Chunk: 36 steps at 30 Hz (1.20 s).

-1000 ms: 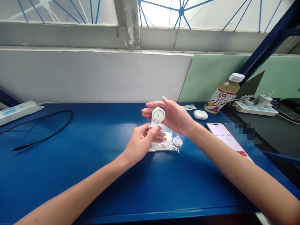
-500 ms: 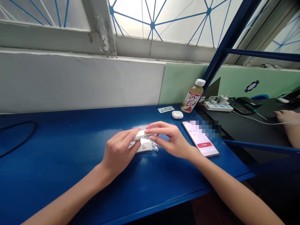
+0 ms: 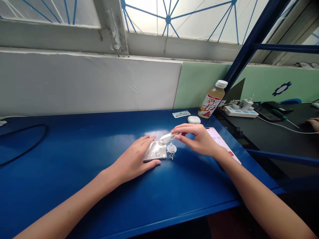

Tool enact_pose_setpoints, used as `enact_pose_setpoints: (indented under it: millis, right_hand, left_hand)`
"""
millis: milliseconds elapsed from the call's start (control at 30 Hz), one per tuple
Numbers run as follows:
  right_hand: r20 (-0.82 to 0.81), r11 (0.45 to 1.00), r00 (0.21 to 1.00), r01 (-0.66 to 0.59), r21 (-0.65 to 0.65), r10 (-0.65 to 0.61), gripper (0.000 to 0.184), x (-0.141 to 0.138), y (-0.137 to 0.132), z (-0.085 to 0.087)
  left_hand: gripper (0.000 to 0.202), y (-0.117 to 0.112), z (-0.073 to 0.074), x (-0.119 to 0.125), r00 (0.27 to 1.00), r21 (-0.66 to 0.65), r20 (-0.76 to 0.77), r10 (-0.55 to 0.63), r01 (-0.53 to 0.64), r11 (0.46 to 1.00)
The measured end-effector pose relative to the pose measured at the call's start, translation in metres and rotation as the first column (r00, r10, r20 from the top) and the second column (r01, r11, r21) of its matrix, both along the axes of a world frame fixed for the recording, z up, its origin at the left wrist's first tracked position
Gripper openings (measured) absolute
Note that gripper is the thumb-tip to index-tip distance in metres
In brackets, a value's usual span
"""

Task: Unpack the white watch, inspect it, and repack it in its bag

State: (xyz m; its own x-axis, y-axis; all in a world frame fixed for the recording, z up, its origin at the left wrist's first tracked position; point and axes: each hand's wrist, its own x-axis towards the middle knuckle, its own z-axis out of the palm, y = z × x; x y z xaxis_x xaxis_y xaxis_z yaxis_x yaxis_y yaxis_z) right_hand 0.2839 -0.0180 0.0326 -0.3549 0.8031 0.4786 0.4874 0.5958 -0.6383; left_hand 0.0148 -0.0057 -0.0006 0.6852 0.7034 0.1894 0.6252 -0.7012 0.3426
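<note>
A: What does the person's right hand [image 3: 195,137] have?

B: A white watch [image 3: 166,138]. The thumb and fingertips are pinched tight on the strap.

A: Where is the watch next to that grip?

B: It sticks out past the fingertips, on the left and a bit down. Its round end is over the right part of the clear bag [image 3: 163,157]. It is hard to tell if they touch.

A: And the left hand [image 3: 132,159]?

B: It is spread open at the left end of the clear bag, touching it. The thumb lies by the bag's near edge.

A: What is in the clear bag?

B: A flat, pale packet [image 3: 154,151]. A see-through disc [image 3: 171,148] is at the bag's right end, but it is hard to tell if it is inside.

A: What else holds things?

B: Behind the bag, to the right, is a little white case [image 3: 193,119]. Its lid is down, so the inside is hidden. Farther that way stands a bottle [image 3: 211,101] with yellow drink in it.

A: Anything more on the blue table [image 3: 159,192]?

B: A phone [image 3: 218,139] is right of the bag, partly behind the right arm. A black cord [image 3: 47,128] lies far left of the bag.
</note>
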Motion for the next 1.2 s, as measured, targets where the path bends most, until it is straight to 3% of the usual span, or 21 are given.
enact_pose_setpoints:
  millis: [167, 333, 567, 767, 1067, 1200]
  right_hand:
    - [0.114, 0.984, 0.99, -0.064, -0.169, 0.084, 0.019, 0.016, 0.003, 0.007]
    - [0.149, 0.96, 0.985, -0.04, -0.278, 0.084, 0.018, 0.027, 0.004, 0.011]
    - [0.057, 0.97, 0.994, -0.078, -0.231, 0.094, 0.019, 0.013, -0.003, 0.005]
    - [0.233, 0.953, 0.962, -0.068, -0.294, 0.141, 0.029, 0.013, -0.006, 0.007]
    - [0.335, 0.988, 0.932, -0.105, -0.11, 0.136, 0.025, 0.005, -0.003, -0.01]
    - [0.375, 0.99, 0.917, -0.108, -0.089, 0.134, 0.025, -0.002, -0.005, -0.016]
  left_hand:
    - [0.071, -0.001, -0.003, -0.003, 0.998, -0.059, 0.067, -0.011, 0.015, 0.998]
    - [0.067, 0.0, -0.001, -0.004, 0.988, -0.064, 0.152, -0.009, 0.019, 0.998]
    - [0.048, -0.001, 0.003, -0.001, 0.988, -0.028, 0.15, -0.04, 0.045, 0.999]
    - [0.046, -0.001, 0.0, -0.002, 0.991, 0.009, 0.123, -0.057, 0.056, 0.998]
    - [0.049, -0.003, 0.002, -0.001, 0.989, -0.012, 0.139, -0.04, 0.042, 0.999]
    - [0.055, -0.002, 0.001, -0.001, 0.99, -0.012, 0.139, -0.035, 0.037, 0.999]
